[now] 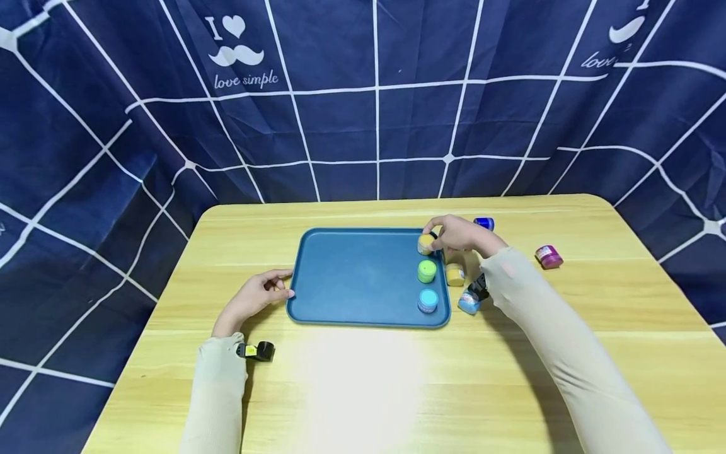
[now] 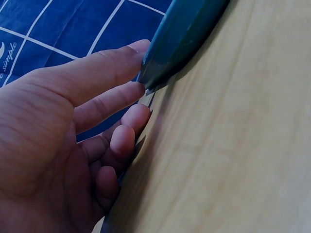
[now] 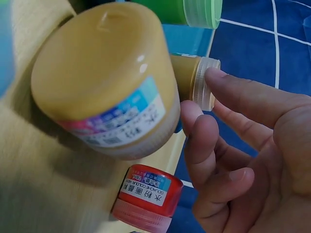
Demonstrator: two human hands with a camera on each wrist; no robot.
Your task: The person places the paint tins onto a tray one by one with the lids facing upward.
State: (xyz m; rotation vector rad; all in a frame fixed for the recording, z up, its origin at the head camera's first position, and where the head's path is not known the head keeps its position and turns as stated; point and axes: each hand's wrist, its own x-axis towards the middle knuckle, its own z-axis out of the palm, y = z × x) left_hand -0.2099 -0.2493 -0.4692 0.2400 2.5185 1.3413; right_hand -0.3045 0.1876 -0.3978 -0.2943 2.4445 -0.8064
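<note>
On a blue tray (image 1: 363,277), my right hand (image 1: 456,232) pinches the clear lid of a yellow gouache paint jar (image 1: 425,244) near the far right corner. The jar (image 3: 183,73) is partly hidden behind another in the right wrist view. Below it in the right-hand column on the tray stand a green paint jar (image 1: 426,271) and a light blue paint jar (image 1: 428,301). My left hand (image 1: 258,299) holds the tray's left rim between thumb and forefinger; its other fingers curl beneath, as the left wrist view shows.
Right of the tray lie an ochre jar (image 1: 455,275), a blue jar (image 1: 469,302), a dark blue jar (image 1: 484,223) and a magenta jar (image 1: 548,256). A red jar (image 3: 148,196) appears only in the right wrist view. A navy curtain (image 1: 340,126) hangs behind the wooden table (image 1: 272,391).
</note>
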